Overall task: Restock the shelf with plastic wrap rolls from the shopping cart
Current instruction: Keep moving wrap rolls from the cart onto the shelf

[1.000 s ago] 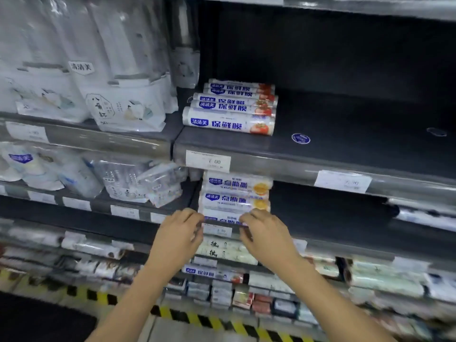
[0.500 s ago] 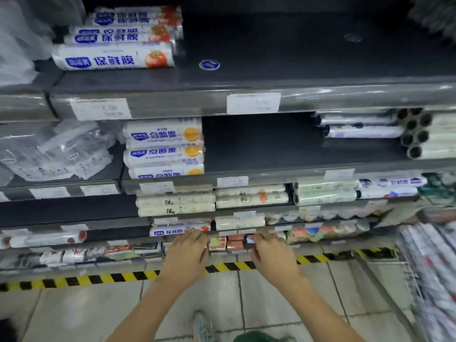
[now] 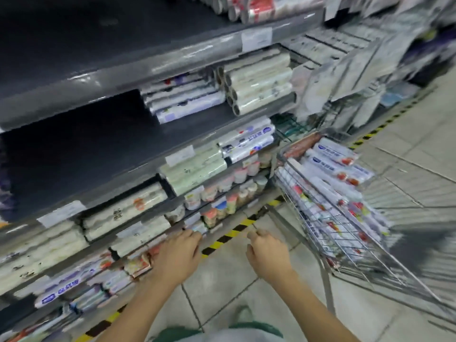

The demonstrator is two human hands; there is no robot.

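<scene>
A wire shopping cart (image 3: 328,233) stands at the right, filled with several white plastic wrap rolls (image 3: 338,166) with blue and red labels. The dark shelf (image 3: 103,146) at the left has a bare stretch beside stacked rolls (image 3: 187,104). My left hand (image 3: 177,255) hangs in front of the low shelves, fingers loosely curled, holding nothing. My right hand (image 3: 267,253) is over the floor, just left of the cart, fingers loosely curled and empty. The picture is blurred by motion.
Lower shelves hold pale rolls (image 3: 195,169) and small jars (image 3: 222,191). A yellow-black strip (image 3: 229,234) marks the floor along the shelf base. Hanging packets (image 3: 345,77) crowd the far right. Tiled floor (image 3: 407,149) lies beyond the cart.
The view has swung right and down from the shelf to the cart. Both hands have left the shelved rolls and dropped low, with the right hand now near the cart.
</scene>
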